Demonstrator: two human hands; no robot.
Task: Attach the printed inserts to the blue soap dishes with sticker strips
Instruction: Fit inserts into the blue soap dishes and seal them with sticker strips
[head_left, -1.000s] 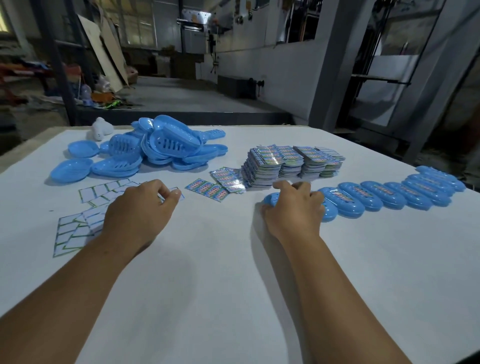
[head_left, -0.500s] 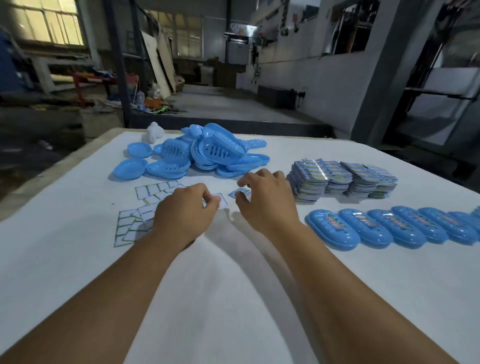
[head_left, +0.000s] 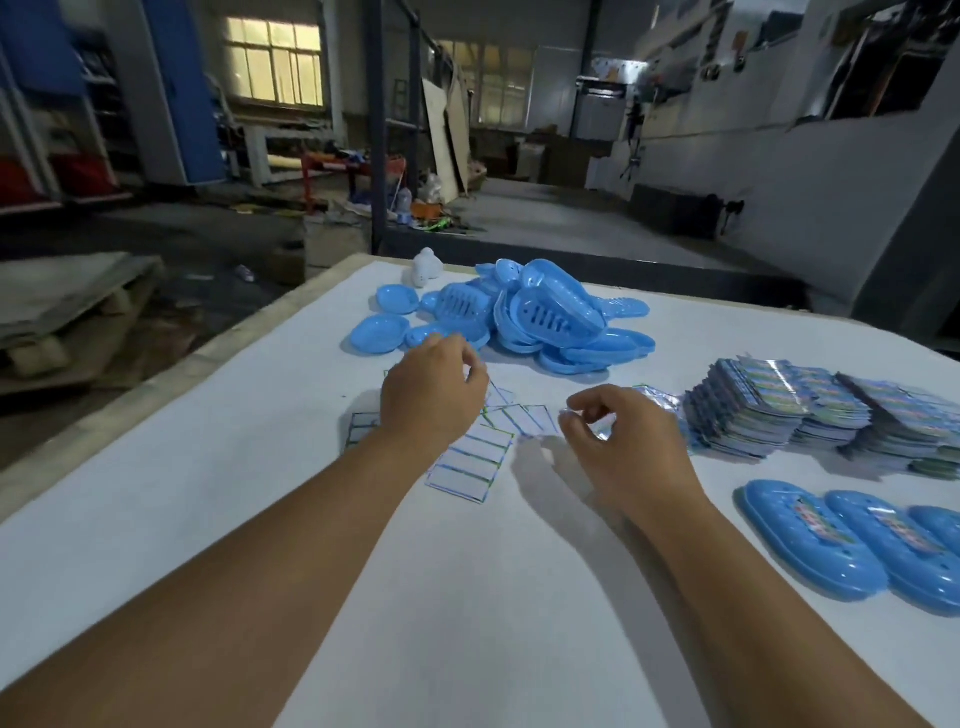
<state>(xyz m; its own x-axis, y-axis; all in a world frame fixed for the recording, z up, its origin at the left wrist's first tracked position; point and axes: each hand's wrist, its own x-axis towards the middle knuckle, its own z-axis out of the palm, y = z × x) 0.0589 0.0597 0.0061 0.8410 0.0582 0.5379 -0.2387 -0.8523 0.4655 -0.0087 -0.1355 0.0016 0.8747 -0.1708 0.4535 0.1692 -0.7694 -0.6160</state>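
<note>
My left hand (head_left: 431, 397) hovers with curled fingers over the white sticker sheets (head_left: 467, 462) lying on the table; its fingertips are hidden, so I cannot tell whether it holds anything. Just to the right, my right hand (head_left: 618, 441) pinches a small clear sticker strip (head_left: 566, 415) between thumb and forefinger. A heap of bare blue soap dishes (head_left: 545, 317) lies beyond both hands. Stacks of printed inserts (head_left: 769, 410) stand to the right. A row of blue dishes with inserts on them (head_left: 810, 540) runs off the right edge.
The white table (head_left: 363, 597) has its left edge (head_left: 171, 374) close by, with a drop to the workshop floor. A small white object (head_left: 427, 266) stands at the far edge behind the heap.
My view has turned left. My right hand left the row of finished dishes, came over to the sticker sheets and now pinches a strip. My left hand stayed over the sheets.
</note>
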